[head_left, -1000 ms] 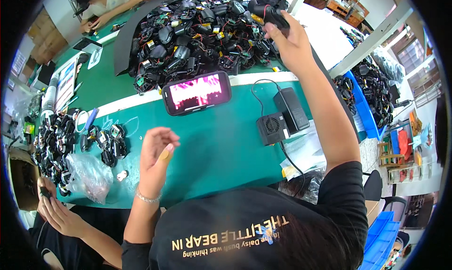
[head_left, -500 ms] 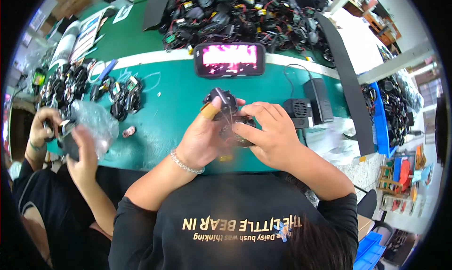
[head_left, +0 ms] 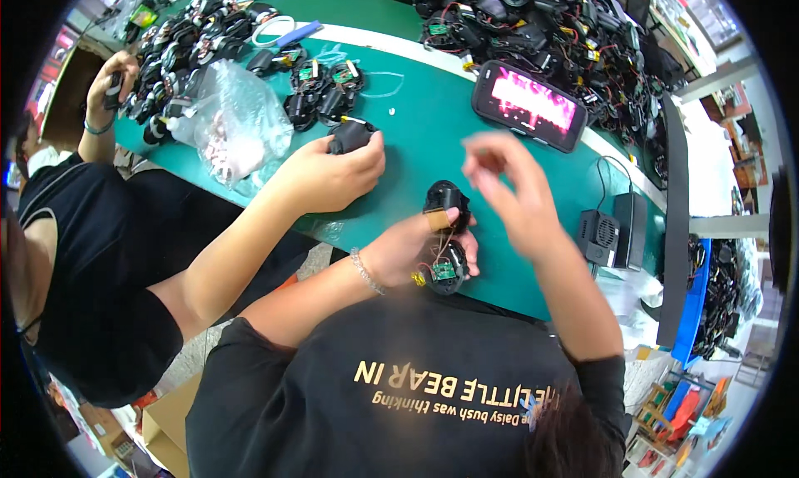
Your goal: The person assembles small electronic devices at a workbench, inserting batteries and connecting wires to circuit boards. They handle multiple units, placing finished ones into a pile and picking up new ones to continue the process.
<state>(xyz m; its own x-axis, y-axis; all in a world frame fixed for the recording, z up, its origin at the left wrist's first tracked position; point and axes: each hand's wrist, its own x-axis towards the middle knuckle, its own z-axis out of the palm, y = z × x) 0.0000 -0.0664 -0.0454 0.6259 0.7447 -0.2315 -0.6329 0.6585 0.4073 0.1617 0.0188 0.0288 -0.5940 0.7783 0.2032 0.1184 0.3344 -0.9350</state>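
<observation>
My left hand (head_left: 412, 246) is shut on a small black device (head_left: 446, 200) whose open lower half shows a green circuit board (head_left: 445, 271) with thin wires. It holds the device low over the near edge of the green table (head_left: 433, 136). My right hand (head_left: 509, 188) hovers blurred just right of the device, fingers loosely apart, nothing seen in it.
A co-worker's hand (head_left: 331, 176) at my left grips a black part (head_left: 349, 135); their other hand (head_left: 112, 77) is far left. A clear plastic bag (head_left: 237, 124), a phone with a pink screen (head_left: 528, 103), black boxes (head_left: 601, 236) and heaps of black parts (head_left: 533, 16) lie around.
My right hand has lifted off the black device and moved up and right. The co-worker's hand has reached in over the table with a black part. The view has shifted.
</observation>
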